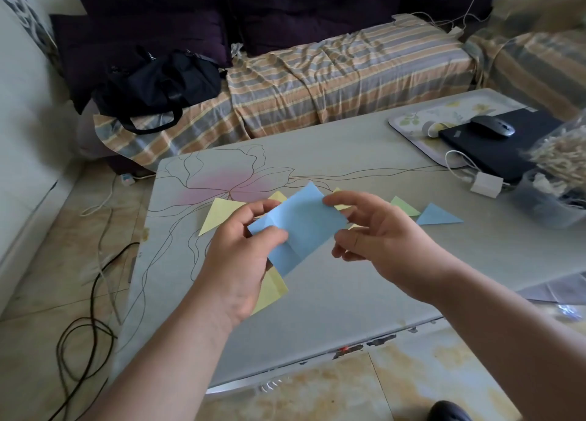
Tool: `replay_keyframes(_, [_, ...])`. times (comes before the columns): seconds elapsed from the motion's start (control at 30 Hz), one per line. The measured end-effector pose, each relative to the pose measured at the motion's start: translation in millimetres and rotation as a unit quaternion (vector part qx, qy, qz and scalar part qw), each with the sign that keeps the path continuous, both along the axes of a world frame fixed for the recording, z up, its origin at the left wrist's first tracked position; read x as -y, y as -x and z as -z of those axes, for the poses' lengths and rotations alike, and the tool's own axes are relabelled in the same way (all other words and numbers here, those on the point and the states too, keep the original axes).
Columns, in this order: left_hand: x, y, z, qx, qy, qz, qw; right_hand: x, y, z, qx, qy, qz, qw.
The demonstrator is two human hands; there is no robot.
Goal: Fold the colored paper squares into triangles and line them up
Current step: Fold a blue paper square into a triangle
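Observation:
A creased blue paper square (301,227) is held above the grey table (348,293). My left hand (244,255) pinches its lower left edge between thumb and fingers. My right hand (377,233) pinches its upper right corner with the index finger on top. On the table behind lie a yellow triangle (218,214), a green triangle (404,205) and a blue triangle (436,216). Another yellow folded piece (272,289) pokes out under my left hand. More yellow paper shows behind the blue square, mostly hidden.
A tray (409,122) with a black laptop (488,147), a mouse (493,126) and a white charger (486,184) sits at the table's far right, beside a plastic bag (558,173). A striped sofa (333,78) with a black bag (158,84) stands behind. Cables lie on the floor at left.

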State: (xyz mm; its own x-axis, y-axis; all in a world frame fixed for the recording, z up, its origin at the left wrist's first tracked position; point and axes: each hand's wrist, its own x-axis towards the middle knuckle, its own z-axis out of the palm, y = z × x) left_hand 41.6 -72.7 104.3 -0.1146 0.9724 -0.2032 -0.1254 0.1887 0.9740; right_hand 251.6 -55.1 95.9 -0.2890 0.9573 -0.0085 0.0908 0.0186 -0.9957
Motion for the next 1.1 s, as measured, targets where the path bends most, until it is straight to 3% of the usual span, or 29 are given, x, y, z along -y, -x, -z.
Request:
replay_keyframes(0.1, [-2.7, 0.8, -4.1, 0.069, 0.028, -0.033, 0.997, 1.9, 1.6, 3.9, 0.001, -0.035, 0.013, 0.999])
replay_keyframes(0.2, [-4.9, 1.5, -2.9, 0.136, 0.056, -0.064, 0.987, 6.9, 4.5, 10.7, 0.088, -0.116, 0.009, 0.989])
replay_keyframes(0.4, [-3.6, -5.3, -1.2, 0.141, 0.090, -0.045, 0.985, 14.9, 17.4, 21.3, 0.228, -0.212, -0.047, 0.949])
replay_keyframes(0.67, [6.5, -10.8, -4.1, 0.137, 0.104, 0.085, 0.981, 11.3, 21.3, 26.8, 0.194, -0.249, 0.035, 0.948])
replay_keyframes(0.83, [8.1, -8.4, -4.5, 0.104, 0.143, 0.144, 0.974, 9.4, 20.4, 22.1, 0.141, -0.195, 0.061, 0.969])
replay_keyframes(1.1, [-1.6, -1.5, -3.6, 0.095, 0.075, 0.044, 0.992, 3.5, 14.2, 17.2, 0.014, -0.140, 0.027, 0.990])
